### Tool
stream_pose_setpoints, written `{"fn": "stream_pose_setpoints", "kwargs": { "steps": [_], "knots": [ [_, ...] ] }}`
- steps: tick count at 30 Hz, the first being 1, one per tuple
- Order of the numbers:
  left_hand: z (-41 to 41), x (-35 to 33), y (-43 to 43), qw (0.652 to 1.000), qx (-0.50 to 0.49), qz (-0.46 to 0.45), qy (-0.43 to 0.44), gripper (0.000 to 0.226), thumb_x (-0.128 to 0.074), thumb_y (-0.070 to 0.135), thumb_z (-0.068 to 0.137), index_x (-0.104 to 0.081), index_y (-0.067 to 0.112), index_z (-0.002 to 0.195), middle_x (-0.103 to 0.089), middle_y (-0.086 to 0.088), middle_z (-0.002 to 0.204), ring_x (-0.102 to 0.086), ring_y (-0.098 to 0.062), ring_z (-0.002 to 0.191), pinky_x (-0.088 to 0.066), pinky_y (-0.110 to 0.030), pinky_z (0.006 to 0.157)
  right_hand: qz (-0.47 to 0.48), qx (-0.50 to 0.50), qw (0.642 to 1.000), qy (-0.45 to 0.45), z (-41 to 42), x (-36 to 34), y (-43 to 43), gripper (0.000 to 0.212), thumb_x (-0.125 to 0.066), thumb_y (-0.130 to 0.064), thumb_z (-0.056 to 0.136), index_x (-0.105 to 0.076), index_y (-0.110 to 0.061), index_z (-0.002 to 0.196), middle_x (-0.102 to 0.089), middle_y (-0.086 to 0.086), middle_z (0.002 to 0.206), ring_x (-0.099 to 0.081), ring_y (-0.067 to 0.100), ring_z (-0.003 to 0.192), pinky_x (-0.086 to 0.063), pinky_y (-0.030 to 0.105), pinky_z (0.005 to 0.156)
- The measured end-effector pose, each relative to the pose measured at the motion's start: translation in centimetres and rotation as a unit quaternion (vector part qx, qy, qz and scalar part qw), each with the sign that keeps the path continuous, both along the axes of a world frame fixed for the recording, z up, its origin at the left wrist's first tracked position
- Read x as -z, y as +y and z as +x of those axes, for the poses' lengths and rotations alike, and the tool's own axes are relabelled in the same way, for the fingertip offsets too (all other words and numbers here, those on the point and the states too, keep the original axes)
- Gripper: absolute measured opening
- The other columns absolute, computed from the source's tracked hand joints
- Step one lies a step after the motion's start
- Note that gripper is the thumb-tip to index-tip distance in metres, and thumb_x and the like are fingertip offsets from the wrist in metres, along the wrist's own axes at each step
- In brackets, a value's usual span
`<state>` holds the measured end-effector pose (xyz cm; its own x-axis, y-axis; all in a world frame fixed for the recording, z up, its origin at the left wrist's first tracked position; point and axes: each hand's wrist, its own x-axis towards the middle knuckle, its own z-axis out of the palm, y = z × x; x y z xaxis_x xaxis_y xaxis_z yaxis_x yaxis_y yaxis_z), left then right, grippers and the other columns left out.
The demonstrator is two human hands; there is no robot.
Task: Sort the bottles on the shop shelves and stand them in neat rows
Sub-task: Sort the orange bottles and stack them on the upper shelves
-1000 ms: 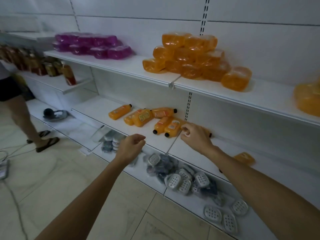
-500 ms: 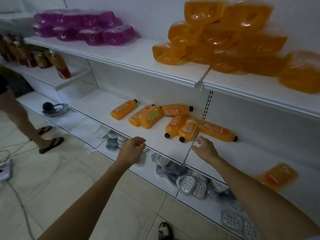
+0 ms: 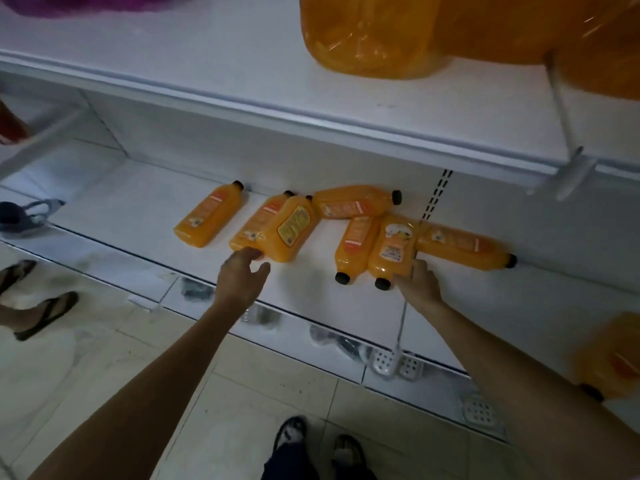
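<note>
Several orange bottles lie on their sides on the white middle shelf [image 3: 131,216]. My left hand [image 3: 242,275] reaches in, and its fingertips touch the base of a wide bottle with a yellow label [image 3: 292,230], thumb apart. That bottle leans on a slimmer bottle [image 3: 256,220]. My right hand [image 3: 420,284] holds the lower right shoulder of a wide bottle [image 3: 394,247] whose black cap points toward me. A slim bottle [image 3: 356,247] lies beside it, another [image 3: 464,249] lies behind my fingers, and one [image 3: 353,202] lies crosswise at the back. A single bottle [image 3: 207,216] lies apart on the left.
The upper shelf [image 3: 242,74] juts out overhead with big orange packs [image 3: 374,36]. White soap dishes [image 3: 384,362] fill the bottom shelf. Another person's feet in flip-flops [image 3: 45,313] stand at left. An orange bottle [image 3: 613,358] lies far right.
The view has dropped and closed in on the middle shelf. Both hands have moved forward from the shelf edge to the lying bottles, the left to the wide labelled one, the right to the capped one.
</note>
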<state>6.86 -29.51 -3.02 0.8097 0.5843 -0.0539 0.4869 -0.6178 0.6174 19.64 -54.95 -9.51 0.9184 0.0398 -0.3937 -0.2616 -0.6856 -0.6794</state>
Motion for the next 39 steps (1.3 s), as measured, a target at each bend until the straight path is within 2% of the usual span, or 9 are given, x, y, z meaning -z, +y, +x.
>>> {"fn": "stream_pose_setpoints", "kwargs": {
  "steps": [7,10,13,17,21,24,26,31,39],
  "knots": [
    [5.9,2.9,4.5,0.998,0.032,0.010,0.049,0.056,-0.064,0.024,0.086,-0.042,0.001,0.133,-0.048,-0.023,0.132,-0.046,-0.037,0.119,-0.038,-0.042,0.099,0.099,0.153,0.982,0.043,1.8,1.5,2.3,0.058,-0.069,-0.029,0.084,-0.043,-0.012,0.133,-0.054,0.011,0.127,-0.056,0.031,0.111,-0.053,0.045,0.088],
    [7.7,4.4,5.1,0.986,0.098,-0.024,0.136,0.078,-0.063,0.034,0.086,-0.020,0.008,0.145,-0.027,-0.022,0.147,-0.027,-0.038,0.134,-0.025,-0.046,0.109,0.108,0.160,0.979,0.070,1.7,1.6,2.5,0.064,-0.077,-0.029,0.077,-0.045,-0.011,0.129,-0.057,0.008,0.125,-0.056,0.023,0.101,-0.053,0.030,0.063],
    [8.7,5.1,5.2,0.980,0.102,-0.011,0.172,0.085,-0.061,0.042,0.085,-0.012,0.007,0.147,-0.021,-0.023,0.148,-0.022,-0.040,0.136,-0.020,-0.049,0.110,0.076,0.101,0.987,0.095,0.0,1.6,2.5,0.062,-0.079,-0.038,0.072,-0.049,-0.016,0.122,-0.061,0.003,0.114,-0.058,0.018,0.093,-0.043,0.021,0.051],
    [9.9,5.5,4.4,0.978,0.106,-0.020,0.178,0.080,-0.059,0.050,0.084,-0.025,0.005,0.140,-0.032,-0.021,0.142,-0.037,-0.038,0.128,-0.036,-0.048,0.102,-0.071,-0.054,0.995,0.051,-2.4,1.7,2.5,0.053,-0.045,-0.065,0.086,-0.052,-0.018,0.108,-0.067,0.005,0.094,-0.065,0.023,0.080,-0.054,0.034,0.067],
    [10.6,5.2,2.5,0.984,0.091,-0.046,0.144,0.068,-0.068,0.044,0.079,-0.043,0.002,0.127,-0.053,-0.018,0.124,-0.052,-0.032,0.114,-0.042,-0.033,0.085,-0.362,-0.158,0.892,-0.220,-3.1,1.8,0.8,0.039,-0.056,-0.032,0.091,-0.052,-0.006,0.120,-0.057,0.019,0.120,-0.055,0.030,0.107,-0.048,0.039,0.084],
    [10.6,5.1,3.2,0.968,0.096,-0.121,0.196,0.074,-0.073,0.038,0.077,-0.039,0.005,0.134,-0.052,-0.015,0.128,-0.051,-0.032,0.118,-0.045,-0.034,0.089,-0.411,-0.268,0.850,-0.192,-2.5,1.5,0.3,0.094,-0.072,-0.014,0.077,-0.013,-0.016,0.151,-0.009,0.015,0.157,-0.013,0.032,0.144,-0.017,0.051,0.114],
    [9.8,5.5,3.8,0.944,0.099,-0.183,0.256,0.085,-0.076,0.033,0.074,-0.029,0.007,0.139,-0.045,-0.014,0.136,-0.046,-0.033,0.123,-0.047,-0.040,0.095,-0.414,-0.313,0.835,-0.182,-1.9,1.5,0.9,0.098,-0.069,-0.013,0.080,-0.002,-0.020,0.152,0.004,0.007,0.159,0.002,0.028,0.147,-0.005,0.052,0.115],
    [8.3,6.7,3.3,0.922,0.117,-0.206,0.307,0.082,-0.074,0.044,0.072,-0.035,0.009,0.136,-0.050,-0.012,0.132,-0.051,-0.031,0.118,-0.049,-0.038,0.090,-0.413,-0.418,0.773,-0.240,-1.5,1.9,3.4,0.097,-0.084,-0.013,0.057,-0.039,-0.017,0.143,-0.039,0.007,0.149,-0.036,0.033,0.136,-0.023,0.061,0.107],
    [5.4,6.9,3.7,0.906,0.055,-0.328,0.262,0.065,-0.076,0.030,0.073,-0.047,0.011,0.127,-0.057,-0.011,0.123,-0.056,-0.031,0.110,-0.045,-0.047,0.098,-0.345,-0.329,0.866,-0.149,-6.0,0.4,6.1,0.077,-0.054,-0.064,0.079,-0.031,-0.025,0.142,-0.039,0.004,0.145,-0.037,0.024,0.131,-0.020,0.041,0.112]
  ]
}}
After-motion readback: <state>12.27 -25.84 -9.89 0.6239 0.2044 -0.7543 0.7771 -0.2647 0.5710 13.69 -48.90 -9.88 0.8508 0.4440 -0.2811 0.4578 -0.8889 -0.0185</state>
